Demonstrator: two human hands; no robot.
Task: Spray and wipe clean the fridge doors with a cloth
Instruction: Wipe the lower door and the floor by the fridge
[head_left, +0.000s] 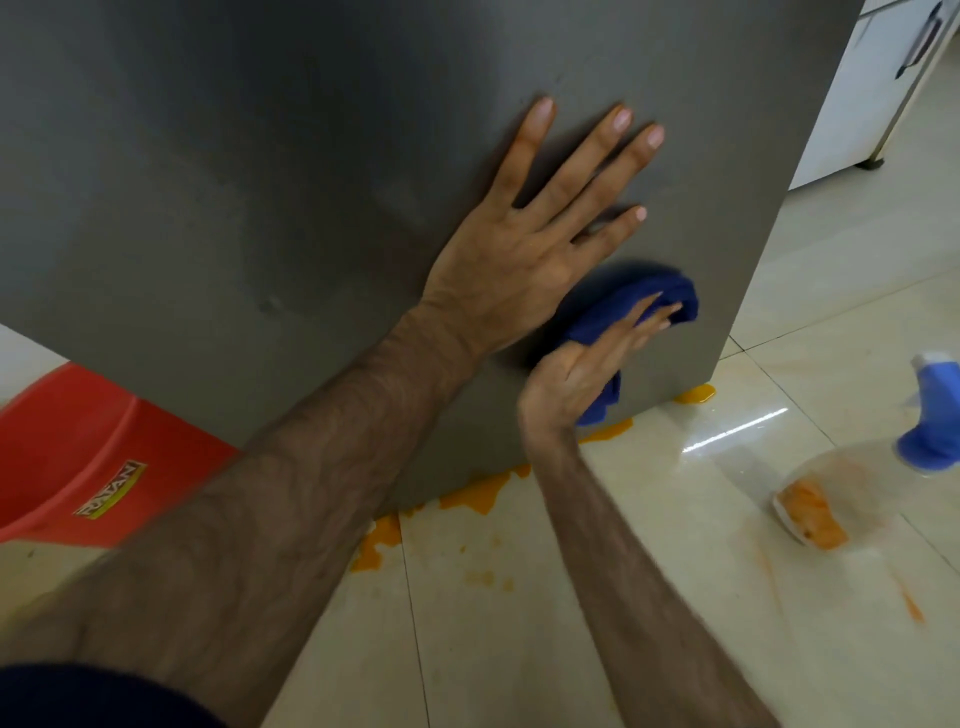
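Hands work low on a grey fridge door (311, 182), seen from above by a head-worn camera. The left hand (524, 249) lies flat on the metal with its fingers (587, 171) spread and released, gripping nothing; it likely steadies the door and props the leaning body. Just below it, the right hand (587, 364) presses a bunched blue cloth (649, 296) against the door near its bottom right corner, palm and extended fingers pinning the cloth to the surface rather than curling tightly round it (a flat press suits wiping). Orange liquid (483, 491) pools on the pale tiled floor (519, 623) along the door's base. A clear spray bottle with a blue nozzle (930, 415) rests on the floor to the right, well apart from both hands, presumably set aside within reach. A red plastic stool (78, 452) shows at left.
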